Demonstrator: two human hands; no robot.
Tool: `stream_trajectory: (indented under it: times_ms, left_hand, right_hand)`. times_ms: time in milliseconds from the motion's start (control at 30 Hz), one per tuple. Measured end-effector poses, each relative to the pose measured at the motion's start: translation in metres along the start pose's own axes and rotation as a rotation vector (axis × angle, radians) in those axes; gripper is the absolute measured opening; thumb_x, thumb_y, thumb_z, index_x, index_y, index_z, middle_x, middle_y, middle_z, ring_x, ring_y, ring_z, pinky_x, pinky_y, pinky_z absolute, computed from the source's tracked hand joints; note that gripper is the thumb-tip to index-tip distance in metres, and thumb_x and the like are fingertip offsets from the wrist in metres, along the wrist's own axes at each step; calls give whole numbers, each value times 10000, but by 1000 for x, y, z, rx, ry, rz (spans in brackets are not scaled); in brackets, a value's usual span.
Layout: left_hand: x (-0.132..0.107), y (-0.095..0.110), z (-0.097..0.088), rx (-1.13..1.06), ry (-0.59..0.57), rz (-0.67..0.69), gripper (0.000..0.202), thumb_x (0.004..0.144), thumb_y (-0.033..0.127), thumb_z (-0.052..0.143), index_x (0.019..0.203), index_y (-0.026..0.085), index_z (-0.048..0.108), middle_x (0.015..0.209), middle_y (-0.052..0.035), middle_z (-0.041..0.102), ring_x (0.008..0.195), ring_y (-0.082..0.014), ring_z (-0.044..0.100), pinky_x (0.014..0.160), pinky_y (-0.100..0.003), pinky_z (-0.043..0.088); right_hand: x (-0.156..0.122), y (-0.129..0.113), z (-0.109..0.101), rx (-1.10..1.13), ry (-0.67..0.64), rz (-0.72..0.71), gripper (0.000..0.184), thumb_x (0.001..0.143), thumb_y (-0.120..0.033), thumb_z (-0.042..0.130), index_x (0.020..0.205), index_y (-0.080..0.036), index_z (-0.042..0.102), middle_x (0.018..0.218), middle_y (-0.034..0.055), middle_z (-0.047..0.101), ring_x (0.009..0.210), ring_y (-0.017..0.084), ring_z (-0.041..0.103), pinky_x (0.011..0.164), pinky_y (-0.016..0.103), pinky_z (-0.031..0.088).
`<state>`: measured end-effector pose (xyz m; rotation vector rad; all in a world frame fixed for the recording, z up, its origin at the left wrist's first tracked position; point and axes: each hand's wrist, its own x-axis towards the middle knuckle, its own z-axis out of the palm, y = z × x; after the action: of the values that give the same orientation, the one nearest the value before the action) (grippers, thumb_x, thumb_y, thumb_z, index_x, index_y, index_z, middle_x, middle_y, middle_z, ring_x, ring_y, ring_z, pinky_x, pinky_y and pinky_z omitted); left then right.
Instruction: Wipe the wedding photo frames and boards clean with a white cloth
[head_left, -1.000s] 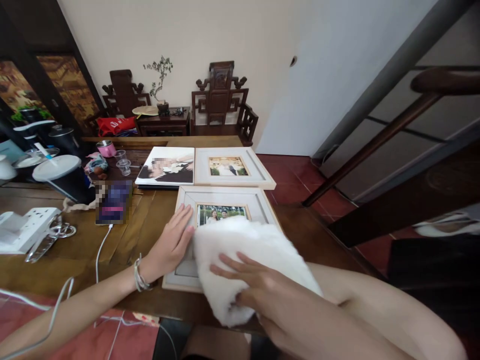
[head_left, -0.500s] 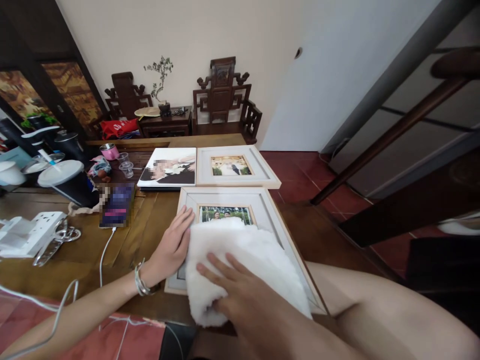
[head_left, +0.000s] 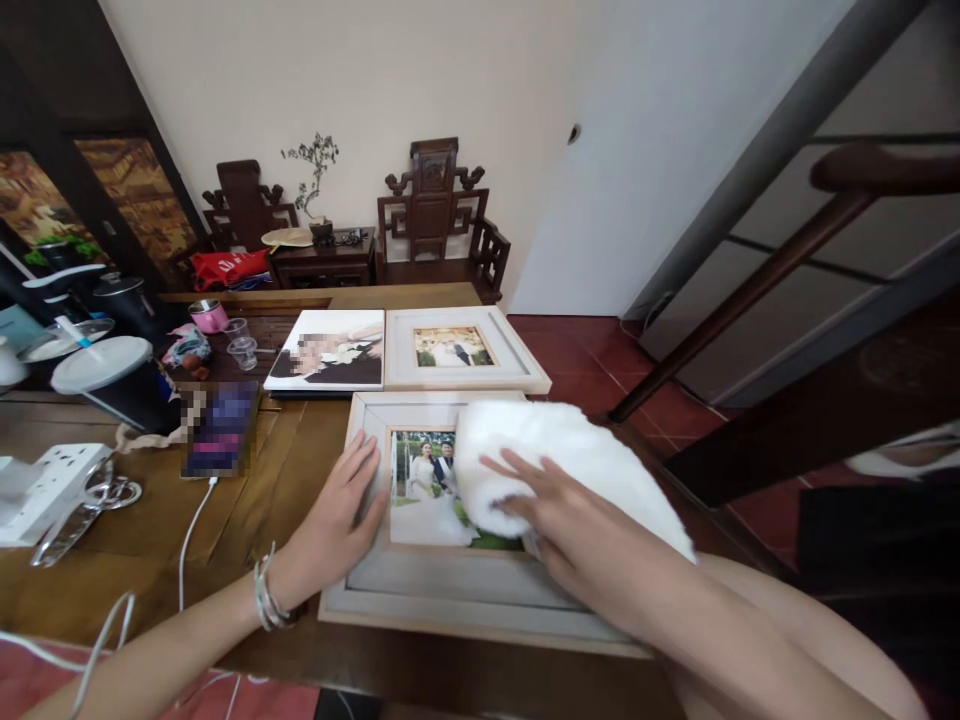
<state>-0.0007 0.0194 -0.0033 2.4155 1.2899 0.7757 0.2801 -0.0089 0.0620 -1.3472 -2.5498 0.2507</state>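
Observation:
A pale wooden picture frame (head_left: 420, 590) with a wedding photo lies flat on the wooden table (head_left: 292, 450) in front of me. My left hand (head_left: 341, 515) rests open and flat on the frame's left border. My right hand (head_left: 547, 510) lies on a fluffy white cloth (head_left: 570, 450), fingers spread, pressing it onto the right part of the photo. The cloth hides the frame's right side. A bracelet sits on my left wrist.
Behind lie a second framed photo (head_left: 457, 350) and a frameless print (head_left: 330, 350). To the left are a phone (head_left: 221, 425) on a cable, a white power strip (head_left: 37, 480), cups and a pot. Carved chairs stand by the wall; a stair rail (head_left: 750, 290) runs at right.
My right hand and the cloth have moved from the frame's lower left up and to the right, uncovering most of the photo. The left hand stays on the left border.

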Motion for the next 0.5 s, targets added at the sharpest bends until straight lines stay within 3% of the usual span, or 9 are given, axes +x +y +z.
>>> stream_trajectory:
  times_ms: [133, 300, 400, 500]
  left_hand:
    - [3, 2, -1, -6, 13, -3, 484, 968, 266, 435, 1442, 178, 391, 1527, -139, 369, 1464, -265, 235, 1178, -510, 290]
    - [10, 10, -8, -48, 0, 5, 460, 947, 179, 403, 1401, 214, 466, 1514, -104, 394, 1438, -250, 304, 1190, -480, 283]
    - [8, 6, -8, -92, 32, 50, 540, 913, 89, 344, 1428, 227, 433, 1532, -76, 372, 1444, -216, 294, 1202, -438, 265]
    - [4, -1, -6, -124, 50, 78, 582, 900, 64, 323, 1447, 243, 407, 1537, -54, 371, 1459, -198, 254, 1206, -437, 242]
  right_hand:
    - [59, -8, 7, -121, 29, -52, 543, 739, 24, 465, 1193, -198, 665, 1511, 85, 414, 1420, 298, 312, 1127, 530, 327]
    - [116, -23, 18, -266, -104, -260, 570, 782, 62, 480, 1286, -181, 591, 1524, 137, 380, 1418, 342, 293, 1104, 580, 289]
    - [129, -18, 28, -277, -114, -304, 534, 793, 69, 445, 1255, -153, 595, 1405, 160, 517, 1359, 321, 386, 1064, 534, 335]
    - [121, 0, 32, -281, -120, -240, 465, 754, 65, 476, 1124, -151, 656, 1193, 154, 640, 1242, 296, 495, 1008, 473, 377]
